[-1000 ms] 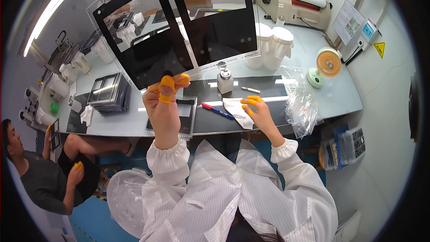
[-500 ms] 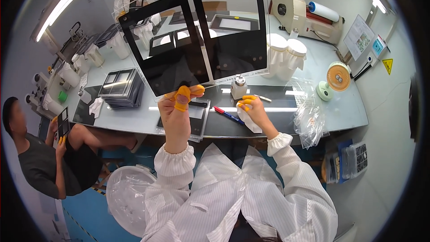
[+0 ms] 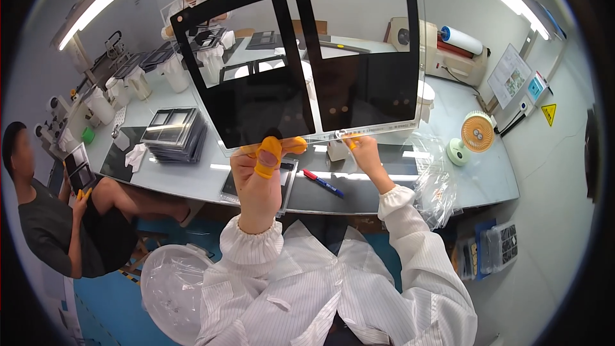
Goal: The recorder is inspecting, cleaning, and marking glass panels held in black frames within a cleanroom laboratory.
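Observation:
My left hand [image 3: 261,170], with orange finger cots, is closed on the lower edge of a clear sheet [image 3: 419,45]. Two black window-frame shapes lie side by side on the sheet, which is raised and tilted before me. My right hand [image 3: 364,155], also with orange finger cots, reaches to the sheet's lower edge by a small dispenser bottle [image 3: 336,150]. Its fingers look closed, but their tips and what they hold are partly hidden behind the sheet. A red-and-blue marker [image 3: 323,183] lies on the table between my hands. The white cloth is out of sight.
A stack of framed panels [image 3: 172,129] stands left on the table [image 3: 173,176]. Clear plastic bags [image 3: 435,186] and a small fan [image 3: 476,134] are at right, a roller machine [image 3: 455,57] behind. One person [image 3: 48,208] sits left; another [image 3: 190,0] works at the far end.
The clear sheet has shifted right and tips differently. My right hand has risen to the sheet's lower edge by the bottle, and the white cloth that hung from it no longer shows.

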The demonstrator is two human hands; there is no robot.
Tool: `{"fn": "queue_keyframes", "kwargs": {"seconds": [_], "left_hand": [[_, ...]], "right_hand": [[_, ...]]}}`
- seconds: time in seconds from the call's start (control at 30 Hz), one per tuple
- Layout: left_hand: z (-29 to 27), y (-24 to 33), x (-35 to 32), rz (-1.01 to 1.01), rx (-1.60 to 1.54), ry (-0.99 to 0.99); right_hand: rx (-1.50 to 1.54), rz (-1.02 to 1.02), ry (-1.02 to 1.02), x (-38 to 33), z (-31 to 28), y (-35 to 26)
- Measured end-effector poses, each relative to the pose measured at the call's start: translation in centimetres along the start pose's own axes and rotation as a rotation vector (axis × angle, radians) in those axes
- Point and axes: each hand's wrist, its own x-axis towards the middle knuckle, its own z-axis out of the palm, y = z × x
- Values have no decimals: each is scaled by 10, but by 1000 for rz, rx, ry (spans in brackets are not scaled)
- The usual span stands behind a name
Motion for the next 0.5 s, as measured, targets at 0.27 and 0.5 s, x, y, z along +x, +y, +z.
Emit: {"fn": "queue_keyframes", "kwargs": {"seconds": [0.27,0.5], "left_hand": [[8,16,-6,32,70,124],[26,31,-6,57,59,129]], "right_hand": [[-460,28,-254,5,-3,-23],[-464,-25,-345,6,-8,-13]]}}
